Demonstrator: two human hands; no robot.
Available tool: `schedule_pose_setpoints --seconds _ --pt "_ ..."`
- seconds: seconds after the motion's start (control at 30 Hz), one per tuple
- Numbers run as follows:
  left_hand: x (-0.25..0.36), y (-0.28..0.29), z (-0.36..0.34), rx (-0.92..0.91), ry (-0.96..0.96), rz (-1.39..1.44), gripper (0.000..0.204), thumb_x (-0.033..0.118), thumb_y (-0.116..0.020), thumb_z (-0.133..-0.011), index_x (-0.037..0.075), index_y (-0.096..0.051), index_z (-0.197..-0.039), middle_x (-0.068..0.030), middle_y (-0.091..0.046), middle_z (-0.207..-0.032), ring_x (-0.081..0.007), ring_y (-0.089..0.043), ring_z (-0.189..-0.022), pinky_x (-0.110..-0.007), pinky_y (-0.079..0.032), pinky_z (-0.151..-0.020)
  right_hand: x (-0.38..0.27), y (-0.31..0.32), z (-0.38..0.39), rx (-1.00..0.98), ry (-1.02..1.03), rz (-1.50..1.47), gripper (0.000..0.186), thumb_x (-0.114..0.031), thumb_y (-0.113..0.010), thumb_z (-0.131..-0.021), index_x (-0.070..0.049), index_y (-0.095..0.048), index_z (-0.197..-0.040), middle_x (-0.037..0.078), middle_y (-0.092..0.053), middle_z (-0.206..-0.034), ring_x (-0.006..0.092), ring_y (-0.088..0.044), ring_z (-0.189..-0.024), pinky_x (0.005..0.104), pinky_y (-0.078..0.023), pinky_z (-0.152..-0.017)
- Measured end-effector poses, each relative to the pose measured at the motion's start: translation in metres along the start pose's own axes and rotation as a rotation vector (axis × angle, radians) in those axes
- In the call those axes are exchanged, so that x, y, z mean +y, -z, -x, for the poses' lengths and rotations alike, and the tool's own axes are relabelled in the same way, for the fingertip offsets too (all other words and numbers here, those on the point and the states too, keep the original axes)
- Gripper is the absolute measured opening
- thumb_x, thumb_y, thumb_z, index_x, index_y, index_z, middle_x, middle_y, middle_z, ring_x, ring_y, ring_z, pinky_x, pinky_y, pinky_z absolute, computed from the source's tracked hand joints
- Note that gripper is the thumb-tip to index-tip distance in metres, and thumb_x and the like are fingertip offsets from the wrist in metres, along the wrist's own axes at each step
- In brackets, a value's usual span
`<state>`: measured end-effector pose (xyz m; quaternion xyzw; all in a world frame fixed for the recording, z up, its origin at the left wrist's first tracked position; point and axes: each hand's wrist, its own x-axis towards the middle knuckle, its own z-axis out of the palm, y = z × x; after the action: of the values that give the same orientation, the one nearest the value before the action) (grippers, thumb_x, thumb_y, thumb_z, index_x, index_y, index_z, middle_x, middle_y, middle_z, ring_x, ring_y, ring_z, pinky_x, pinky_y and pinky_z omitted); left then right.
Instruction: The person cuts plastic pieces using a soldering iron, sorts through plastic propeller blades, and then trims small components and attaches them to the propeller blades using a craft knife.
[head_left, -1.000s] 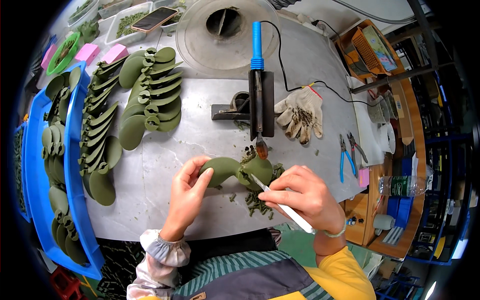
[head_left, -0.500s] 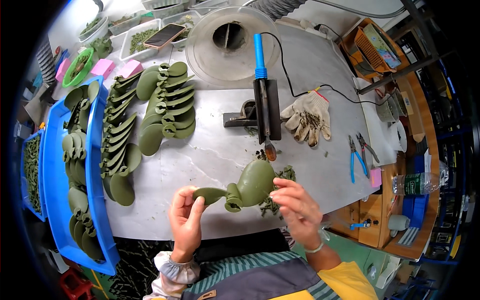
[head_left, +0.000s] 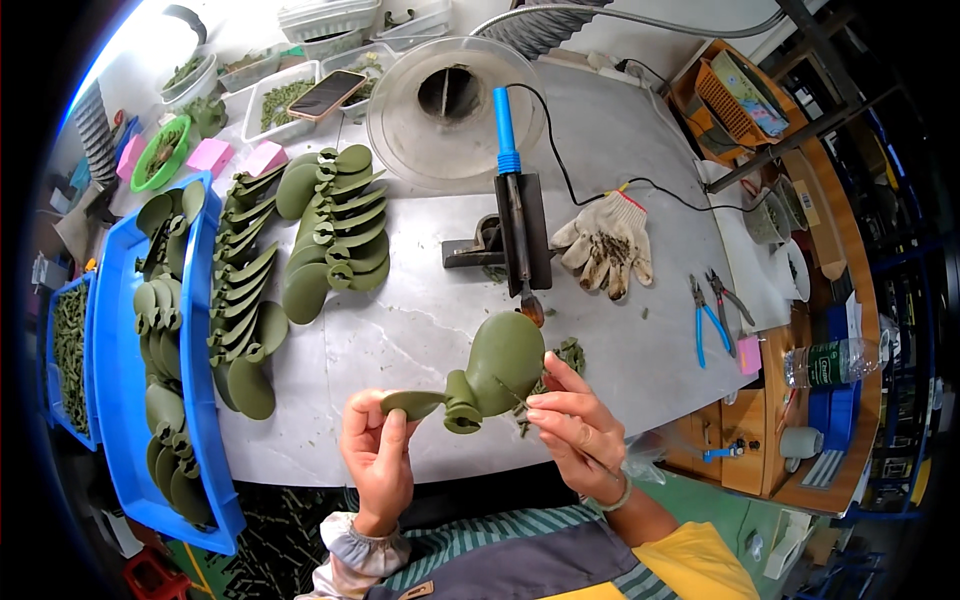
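An olive-green plastic propeller [head_left: 462, 392] with broad rounded blades is held up over the near edge of the table. My left hand [head_left: 380, 445] is closed on its left blade, thumb and fingers pinching it. By the large right blade is my right hand [head_left: 580, 435], its fingers closed round a thin, slender tool [head_left: 517, 393] whose tip reaches the blade's lower edge. The tool's exact kind is unclear. Beyond the propeller, a soldering iron [head_left: 505, 130] with a blue handle rests in a dark metal stand [head_left: 475, 255], its brownish tip toward me.
Rows of green propellers [head_left: 340, 220] line the table's left. More lie in a blue tray [head_left: 125, 400]. Green scraps [head_left: 568, 360] sit behind my right hand. A stained work glove [head_left: 610, 245], blue-handled pliers [head_left: 710, 320] and a bottle [head_left: 830, 365] are at right; a phone [head_left: 325, 95] lies on tubs.
My right hand has moved left and down against the large blade, with the thin tool now showing in its fingers. The propeller has shifted slightly left; my left hand still grips it.
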<state>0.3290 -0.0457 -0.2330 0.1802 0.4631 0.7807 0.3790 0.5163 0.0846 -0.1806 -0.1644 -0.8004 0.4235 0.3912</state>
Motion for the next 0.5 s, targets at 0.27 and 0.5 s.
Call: schedule_pose_setpoints --seconds 0.27,0.5 --pt "0.0045 0.0002 0.0007 -0.044 -0.061 -0.020 0.020 0.001 -0.050 -0.104 0.002 -0.047 -0.124 -0.0095 -0.061 -0.114 -0.0268 -0.065 -0.112 -0.043 -0.053 -0.103 0.0017 -0.0005 0.0002 0.007 0.010 0.005 0.028 0.009 -0.068 -0.089 0.000 -0.072 -0.115 0.014 -0.067 -0.121 0.0423 -0.045 -0.140 0.0455 -0.043 -0.114" --pt "0.0033 -0.0023 0.0006 -0.049 -0.058 0.006 0.020 0.001 -0.050 -0.104 0.002 -0.047 -0.124 -0.0104 -0.061 -0.114 -0.0270 -0.065 -0.111 -0.043 -0.054 -0.102 0.0030 -0.0023 0.0016 0.002 0.045 -0.047 0.028 0.010 -0.068 -0.088 -0.002 -0.073 -0.113 0.014 -0.068 -0.120 0.0423 -0.045 -0.140 0.0460 -0.045 -0.113"
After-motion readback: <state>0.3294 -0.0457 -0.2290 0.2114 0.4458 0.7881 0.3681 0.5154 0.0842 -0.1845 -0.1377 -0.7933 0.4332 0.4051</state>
